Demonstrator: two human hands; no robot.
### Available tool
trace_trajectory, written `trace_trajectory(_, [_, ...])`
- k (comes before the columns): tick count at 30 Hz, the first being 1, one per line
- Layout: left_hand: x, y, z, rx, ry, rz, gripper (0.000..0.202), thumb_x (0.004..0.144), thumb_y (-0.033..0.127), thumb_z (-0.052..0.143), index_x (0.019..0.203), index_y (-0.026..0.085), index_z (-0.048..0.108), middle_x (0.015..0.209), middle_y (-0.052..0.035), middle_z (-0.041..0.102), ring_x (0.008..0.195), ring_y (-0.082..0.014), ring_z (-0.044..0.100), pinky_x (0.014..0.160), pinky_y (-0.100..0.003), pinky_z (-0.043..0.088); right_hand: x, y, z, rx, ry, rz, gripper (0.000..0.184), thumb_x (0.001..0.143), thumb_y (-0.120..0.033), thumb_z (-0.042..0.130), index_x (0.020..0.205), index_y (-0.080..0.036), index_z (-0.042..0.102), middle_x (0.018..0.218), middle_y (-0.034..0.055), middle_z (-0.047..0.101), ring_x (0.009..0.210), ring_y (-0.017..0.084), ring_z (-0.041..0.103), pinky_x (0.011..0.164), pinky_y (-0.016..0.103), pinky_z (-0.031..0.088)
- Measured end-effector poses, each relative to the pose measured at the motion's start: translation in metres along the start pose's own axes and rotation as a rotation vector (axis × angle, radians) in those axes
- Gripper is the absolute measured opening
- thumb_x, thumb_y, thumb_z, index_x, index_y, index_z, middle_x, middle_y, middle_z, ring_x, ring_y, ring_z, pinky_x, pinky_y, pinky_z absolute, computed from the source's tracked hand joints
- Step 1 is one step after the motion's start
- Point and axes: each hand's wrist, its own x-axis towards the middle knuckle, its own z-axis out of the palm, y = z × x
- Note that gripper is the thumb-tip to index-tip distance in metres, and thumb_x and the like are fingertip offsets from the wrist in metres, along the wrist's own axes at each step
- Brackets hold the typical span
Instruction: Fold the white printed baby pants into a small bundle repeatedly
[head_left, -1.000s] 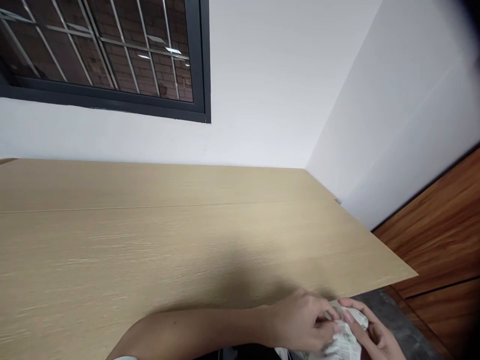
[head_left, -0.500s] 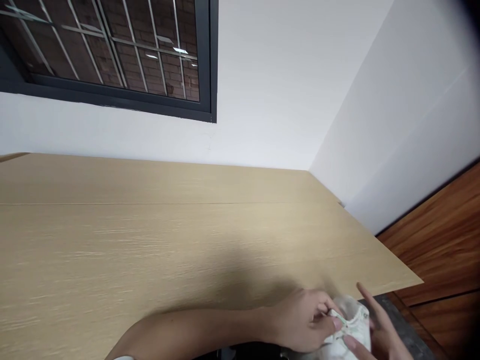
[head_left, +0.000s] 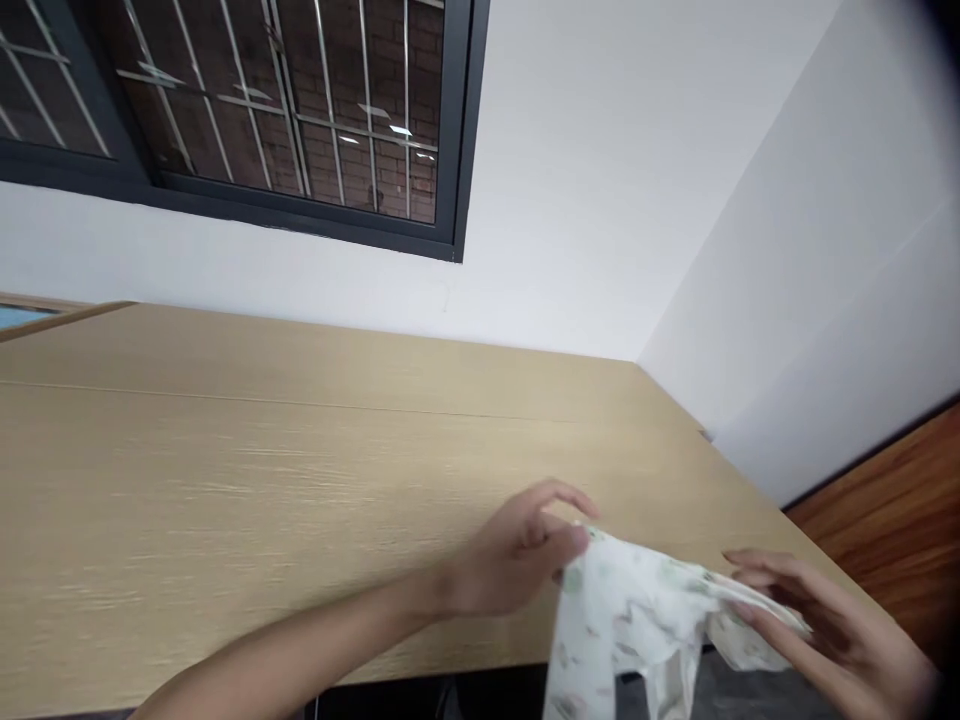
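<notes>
A thin white garment (head_left: 645, 595) with a pale green and pinkish print hangs stretched between my two hands at the front right of the table. My left hand (head_left: 525, 550) pinches its upper left corner between thumb and fingers, with the index finger curled above. At the other end, my right hand (head_left: 832, 625) grips the gathered upper edge between thumb and fingers. Two strips of the fabric drop down with a dark gap between them. Its lower end runs out of view at the bottom, so the garment's exact kind cannot be made out.
A light wood table (head_left: 300, 500) stretches across the view, with its front edge below my hands. Behind it stands a white wall (head_left: 570, 200) with a dark-framed, barred window (head_left: 300, 100). Reddish-brown wood panelling (head_left: 892, 510) is at the right.
The bunched garment has been lifted and spread out between my hands. My left hand has moved left and up, away from my right. The view has shifted slightly left.
</notes>
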Motion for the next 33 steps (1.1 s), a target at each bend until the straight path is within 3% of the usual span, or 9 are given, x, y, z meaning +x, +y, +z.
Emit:
trace_trajectory(3, [-0.011, 0.013, -0.038, 0.167, 0.146, 0.090, 0.032, 0.098, 0.051, 0.056, 0.098, 0.019, 0.064, 0.066, 0.0048, 0.049, 0.061, -0.0100, 0.043, 0.060, -0.022, 0.038, 0.036, -0.032, 0.016, -0.038, -0.284, -0.124, 0.034, 0.079, -0.057, 0.079, 0.100, -0.030, 0.073, 0.092, 0.0109, 0.072, 0.078, 0.028, 0.069, 0.061, 0.036, 0.057])
trace_trajectory(5, [-0.017, 0.020, -0.062, 0.353, 0.242, 0.108, 0.035, 0.100, 0.048, 0.050, 0.087, 0.019, 0.066, 0.072, 0.0016, 0.054, 0.066, -0.0117, 0.046, 0.064, -0.023, 0.040, 0.060, -0.056, 0.037, -0.022, -0.396, -0.252, 0.023, 0.091, -0.051, 0.068, 0.096, -0.029, 0.070, 0.092, 0.0087, 0.071, 0.076, 0.024, 0.066, 0.062, 0.033, 0.055])
trace_trajectory(8, [-0.026, 0.022, -0.100, 0.598, 0.336, 0.036, 0.038, 0.101, 0.045, 0.041, 0.098, 0.021, 0.071, 0.078, -0.0001, 0.059, 0.070, -0.0147, 0.051, 0.066, -0.025, 0.043, 0.091, -0.086, 0.083, -0.013, -0.583, -0.450, 0.022, 0.102, -0.037, 0.049, 0.100, -0.027, 0.069, 0.105, 0.0092, 0.069, 0.093, 0.025, 0.066, 0.080, 0.037, 0.055])
trace_trajectory(10, [-0.031, 0.014, -0.126, 0.754, 0.365, -0.042, 0.040, 0.102, 0.044, 0.038, 0.108, 0.023, 0.071, 0.084, -0.0016, 0.064, 0.075, -0.0176, 0.056, 0.070, -0.028, 0.047, 0.109, -0.093, 0.123, -0.032, -0.641, -0.553, 0.027, 0.103, -0.026, 0.042, 0.107, -0.027, 0.069, 0.108, 0.0085, 0.067, 0.100, 0.026, 0.064, 0.088, 0.040, 0.053])
trace_trajectory(15, [-0.036, -0.033, -0.178, 1.096, 0.357, -0.157, 0.040, 0.099, 0.046, 0.043, 0.124, 0.024, 0.065, 0.126, -0.0091, 0.068, 0.114, -0.0285, 0.062, 0.097, -0.041, 0.049, 0.147, -0.069, 0.234, -0.133, -0.587, -0.737, 0.037, 0.096, -0.005, 0.040, 0.109, -0.022, 0.070, 0.108, 0.0081, 0.067, 0.108, 0.024, 0.059, 0.099, 0.040, 0.045])
trace_trajectory(20, [-0.018, -0.078, -0.205, 1.374, 0.335, -0.288, 0.048, 0.096, 0.042, 0.047, 0.136, 0.017, 0.056, 0.134, -0.0159, 0.063, 0.129, -0.0338, 0.054, 0.108, -0.047, 0.041, 0.173, -0.041, 0.314, -0.290, -0.562, -0.795, 0.037, 0.090, 0.001, 0.050, 0.114, -0.020, 0.069, 0.114, 0.0089, 0.068, 0.111, 0.024, 0.055, 0.100, 0.038, 0.041])
trace_trajectory(24, [0.009, -0.097, -0.228, 1.388, 0.402, -0.373, 0.056, 0.092, 0.043, 0.051, 0.140, 0.013, 0.051, 0.140, -0.0200, 0.058, 0.133, -0.0373, 0.049, 0.109, -0.051, 0.040, 0.198, -0.035, 0.351, -0.351, -0.560, -0.755, 0.039, 0.089, 0.003, 0.050, 0.115, -0.020, 0.069, 0.117, 0.0090, 0.068, 0.112, 0.023, 0.055, 0.101, 0.035, 0.040])
trace_trajectory(29, [0.044, -0.107, -0.252, 1.397, 0.478, -0.420, 0.056, 0.094, 0.037, 0.048, 0.144, 0.013, 0.046, 0.150, -0.0197, 0.051, 0.139, -0.0370, 0.043, 0.114, -0.051, 0.034, 0.233, -0.034, 0.382, -0.382, -0.507, -0.666, 0.038, 0.092, 0.001, 0.044, 0.110, -0.019, 0.070, 0.117, 0.0092, 0.070, 0.112, 0.024, 0.056, 0.100, 0.034, 0.040])
trace_trajectory(33, [0.063, -0.102, -0.241, 1.420, 0.556, -0.429, 0.052, 0.095, 0.029, 0.044, 0.142, 0.008, 0.045, 0.162, -0.0268, 0.031, 0.145, -0.0443, 0.034, 0.112, -0.061, 0.030, 0.251, -0.032, 0.397, -0.387, -0.449, -0.576, 0.038, 0.091, -0.001, 0.046, 0.116, -0.020, 0.068, 0.130, 0.0098, 0.065, 0.122, 0.024, 0.053, 0.105, 0.034, 0.037])
